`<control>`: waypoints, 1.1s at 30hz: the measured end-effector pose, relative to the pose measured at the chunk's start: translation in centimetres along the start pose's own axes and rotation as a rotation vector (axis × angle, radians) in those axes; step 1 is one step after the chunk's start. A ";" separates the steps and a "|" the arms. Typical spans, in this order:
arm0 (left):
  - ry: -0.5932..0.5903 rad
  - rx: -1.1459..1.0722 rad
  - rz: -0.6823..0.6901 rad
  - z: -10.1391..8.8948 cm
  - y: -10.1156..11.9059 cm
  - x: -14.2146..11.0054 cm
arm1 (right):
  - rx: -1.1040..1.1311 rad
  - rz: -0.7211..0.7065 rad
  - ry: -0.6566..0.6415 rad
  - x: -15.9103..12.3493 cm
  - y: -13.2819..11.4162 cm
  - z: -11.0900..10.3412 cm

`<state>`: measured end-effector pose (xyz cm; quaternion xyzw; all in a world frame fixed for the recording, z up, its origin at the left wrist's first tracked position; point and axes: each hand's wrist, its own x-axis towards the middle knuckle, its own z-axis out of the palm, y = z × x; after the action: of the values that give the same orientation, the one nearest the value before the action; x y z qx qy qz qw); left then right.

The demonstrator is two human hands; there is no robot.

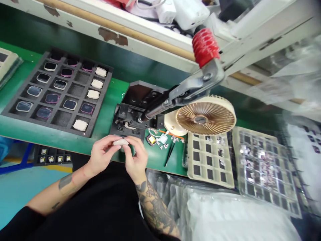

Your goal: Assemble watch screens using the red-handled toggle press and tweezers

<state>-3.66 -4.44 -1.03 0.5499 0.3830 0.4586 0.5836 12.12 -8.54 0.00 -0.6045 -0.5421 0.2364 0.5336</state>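
Between my left hand (102, 152) and my right hand (135, 154) is a small pale watch case (121, 142), pinched from both sides by thumbs and fingers. Both hands are at the bench's front edge, just before a black press fixture (140, 103) whose lever ends in a red grip (205, 47). A pale piece (129, 126) lies in the fixture. Left of it, a dark foam tray (62, 117) carries watch cases: some with dark glass faces, several cream ones with the plain side up, like the cream case (80, 125) in the nearest corner.
A fan (205, 115) stands behind small loose metal parts and black tweezers (170, 153). Two compartment trays with small parts, a cream tray (210, 180) and a clear tray (268, 170), stand at the right. A shelf (150, 43) runs above the bench. Plastic bags (225, 214) lie below.
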 end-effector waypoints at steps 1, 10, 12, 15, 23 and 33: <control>0.010 0.063 0.035 0.1 -0.1 0.1 | -0.004 -0.004 0.011 -0.1 0.1 -0.2; 0.021 0.111 0.098 1.1 -0.7 -0.1 | 0.149 0.017 0.071 -0.8 1.4 -0.3; -0.001 0.084 0.071 1.0 -0.8 -0.1 | 0.175 -0.003 0.049 -0.8 1.5 -0.5; -0.029 0.163 0.083 1.1 -0.9 -0.1 | 0.173 0.058 0.055 -0.9 1.8 -0.3; 0.039 0.539 0.307 0.2 -0.7 0.3 | 0.129 0.118 0.021 -0.1 2.6 -0.1; 0.010 0.301 0.062 -2.3 0.5 2.4 | -0.581 -0.243 -0.278 5.8 6.1 -0.6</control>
<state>-5.18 -1.54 -0.67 0.6405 0.4331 0.4165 0.4782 16.87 -2.58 -3.57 -0.6244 -0.7223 0.0872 0.2844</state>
